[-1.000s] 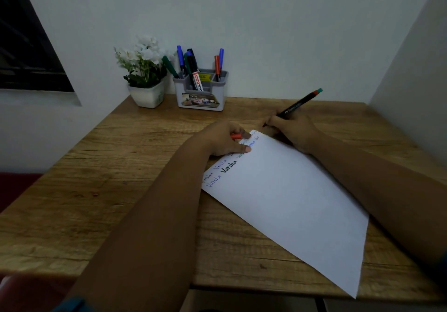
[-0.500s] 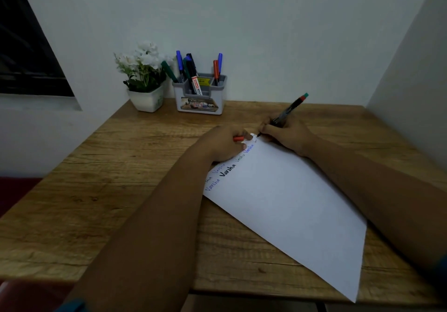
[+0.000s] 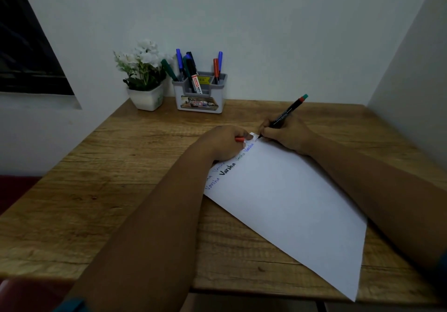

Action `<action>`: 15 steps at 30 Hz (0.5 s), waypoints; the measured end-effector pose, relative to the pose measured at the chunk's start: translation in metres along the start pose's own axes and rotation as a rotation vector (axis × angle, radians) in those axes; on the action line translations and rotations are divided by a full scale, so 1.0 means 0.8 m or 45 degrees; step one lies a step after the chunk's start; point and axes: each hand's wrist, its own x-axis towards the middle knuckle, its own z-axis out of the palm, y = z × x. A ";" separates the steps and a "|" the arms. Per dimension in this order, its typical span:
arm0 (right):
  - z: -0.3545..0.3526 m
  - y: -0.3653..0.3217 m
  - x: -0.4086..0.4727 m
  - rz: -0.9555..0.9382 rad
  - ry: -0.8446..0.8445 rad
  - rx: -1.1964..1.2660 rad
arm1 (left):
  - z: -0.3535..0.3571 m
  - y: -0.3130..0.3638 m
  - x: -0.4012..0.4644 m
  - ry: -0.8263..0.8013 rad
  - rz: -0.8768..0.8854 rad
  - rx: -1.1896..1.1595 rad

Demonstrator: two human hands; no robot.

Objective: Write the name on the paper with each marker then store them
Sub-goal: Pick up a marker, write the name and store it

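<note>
Right hand (image 3: pixel 286 135) grips black marker (image 3: pixel 284 114) — tip on paper (image 3: pixel 290 205) corner. Left hand (image 3: pixel 225 146) fingers curled round orange cap (image 3: pixel 239 139), resting on paper.

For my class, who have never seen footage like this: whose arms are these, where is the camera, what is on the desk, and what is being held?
There is no machine. A person wears a camera on the head, looking down at their own hands. The right hand holds a black marker, its tip on the white paper. The left hand rests on the paper and holds an orange cap. On the wooden desk stand a marker holder and a flower pot.
</note>
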 end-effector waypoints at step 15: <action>0.001 0.001 0.001 0.011 0.028 -0.006 | -0.001 0.002 -0.002 -0.001 -0.006 0.024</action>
